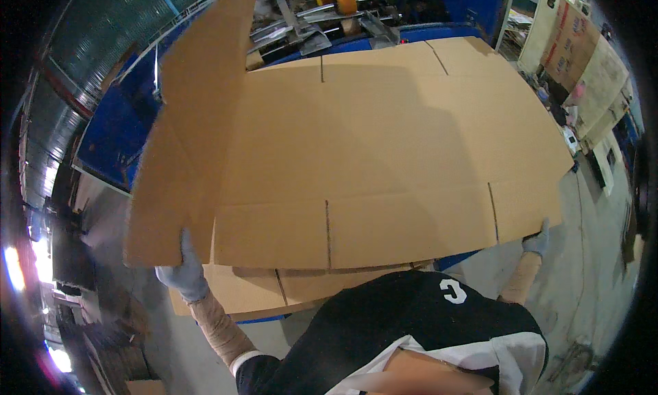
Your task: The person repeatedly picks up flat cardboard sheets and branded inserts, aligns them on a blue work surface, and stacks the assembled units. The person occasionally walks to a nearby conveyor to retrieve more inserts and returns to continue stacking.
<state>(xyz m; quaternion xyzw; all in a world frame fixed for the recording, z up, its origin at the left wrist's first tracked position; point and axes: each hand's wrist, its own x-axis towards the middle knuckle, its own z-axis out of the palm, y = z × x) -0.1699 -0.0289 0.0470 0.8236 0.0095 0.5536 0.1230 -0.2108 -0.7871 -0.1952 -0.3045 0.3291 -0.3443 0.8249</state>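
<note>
A large flat brown cardboard box blank (397, 141) spreads in front of me, with short slots cut along its far and near edges. Its left panel is folded upward along a crease. My left hand (184, 275), in a grey glove, grips the near corner of that raised panel, thumb on the face I see and the other fingers mostly behind. At the near right corner, my right hand (538, 241), also gloved, holds the edge with its thumb up; its remaining fingers are largely hidden. Beneath the blank, a second cardboard sheet (253, 285) sticks out toward me.
Beyond the blank stands a blue machine (469, 11) with metal shafts and orange rollers (345, 2). A blue panel (120, 145) is at the left. Printed cardboard sheets (570, 49) lean at the far right, above the grey concrete floor (582, 258).
</note>
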